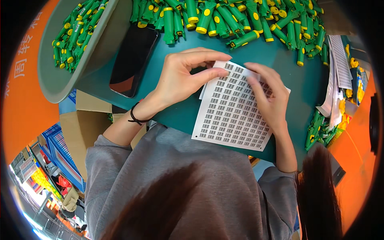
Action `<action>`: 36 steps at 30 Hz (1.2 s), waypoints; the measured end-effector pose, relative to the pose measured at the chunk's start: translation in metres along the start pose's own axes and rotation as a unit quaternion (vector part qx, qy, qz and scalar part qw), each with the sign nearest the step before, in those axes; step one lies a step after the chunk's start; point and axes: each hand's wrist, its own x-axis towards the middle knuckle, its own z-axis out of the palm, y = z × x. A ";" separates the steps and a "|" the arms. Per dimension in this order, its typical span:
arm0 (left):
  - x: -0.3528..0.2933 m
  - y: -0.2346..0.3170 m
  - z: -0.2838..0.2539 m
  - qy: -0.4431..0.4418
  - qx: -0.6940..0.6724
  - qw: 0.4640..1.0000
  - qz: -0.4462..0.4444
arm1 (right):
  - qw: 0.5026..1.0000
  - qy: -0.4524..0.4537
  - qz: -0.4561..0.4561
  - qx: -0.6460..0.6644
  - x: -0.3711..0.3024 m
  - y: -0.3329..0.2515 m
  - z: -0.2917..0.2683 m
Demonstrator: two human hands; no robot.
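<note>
A white sheet of small barcode labels (228, 116) is tilted in front of me above the table's near edge. My left hand (182, 74) pinches its upper left corner between thumb and forefinger. My right hand (273, 94) is curled over the sheet's upper right side, with thumb and fingers bent against it. A strip of white paper shows behind the sheet's left edge. Just beyond my hands lies a heap of green cylindrical pieces (228, 20) with yellow ends and round yellow dots.
A black phone (134, 60) lies on the green tabletop (180, 116) left of my hands. Farther left, a grey-green bin (52, 88) holds more green pieces. An open cardboard box (76, 138) stands below it. More label sheets (340, 64) and green and yellow pieces sit at the right.
</note>
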 end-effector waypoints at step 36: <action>0.002 0.001 0.007 0.000 0.306 0.885 0.351 | 0.987 -0.026 0.131 0.094 -0.012 -0.007 -0.002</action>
